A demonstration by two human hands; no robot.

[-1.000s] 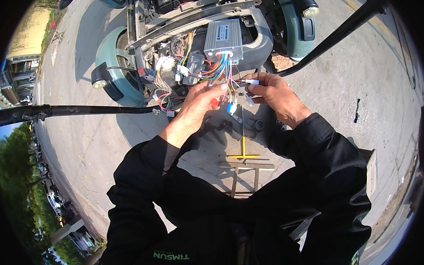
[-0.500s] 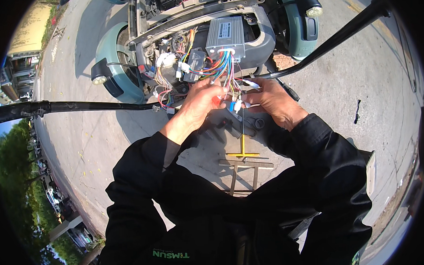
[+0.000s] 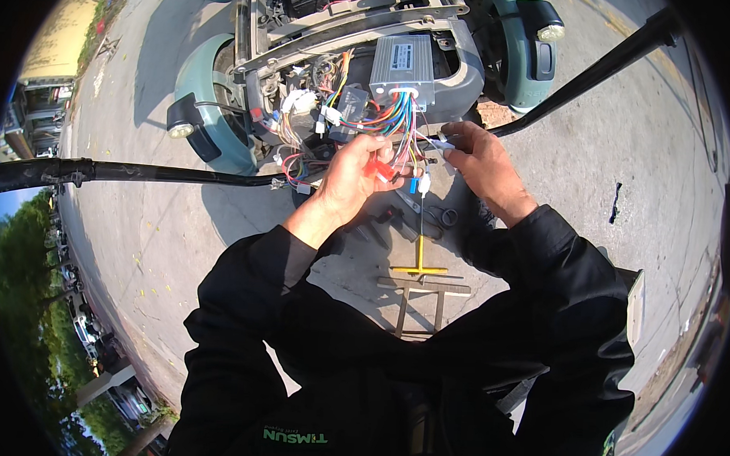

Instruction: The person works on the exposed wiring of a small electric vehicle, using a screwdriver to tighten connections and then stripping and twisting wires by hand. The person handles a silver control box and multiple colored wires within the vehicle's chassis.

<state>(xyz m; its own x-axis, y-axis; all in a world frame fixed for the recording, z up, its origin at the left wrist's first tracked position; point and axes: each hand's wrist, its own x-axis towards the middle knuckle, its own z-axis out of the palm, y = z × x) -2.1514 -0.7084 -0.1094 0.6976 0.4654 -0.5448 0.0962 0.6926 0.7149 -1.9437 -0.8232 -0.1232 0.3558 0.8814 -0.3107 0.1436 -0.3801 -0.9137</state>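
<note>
Just below a silver finned controller box (image 3: 401, 62) with a fan of coloured wires, my left hand (image 3: 346, 179) is closed on a red connector (image 3: 381, 169), thumb raised beside the wires. My right hand (image 3: 487, 172), to its right, pinches a white connector (image 3: 450, 146) on thin wires. A blue connector (image 3: 414, 185) and a white plug (image 3: 424, 183) hang between the hands. More plugs in a tangled harness (image 3: 301, 105) lie left of the box.
An opened vehicle front has a teal left fender (image 3: 213, 138), a teal right fender (image 3: 519, 68) and black bars (image 3: 134, 173) reaching sideways. Below are a yellow T-handled tool (image 3: 419, 262), dark tools (image 3: 385, 225) and a low wooden stand (image 3: 423, 289) on concrete pavement (image 3: 130, 276).
The vehicle has shifted slightly right in the view. The red connector in my left hand shows more fully, and my right hand's fingertips have risen a little with the white connector.
</note>
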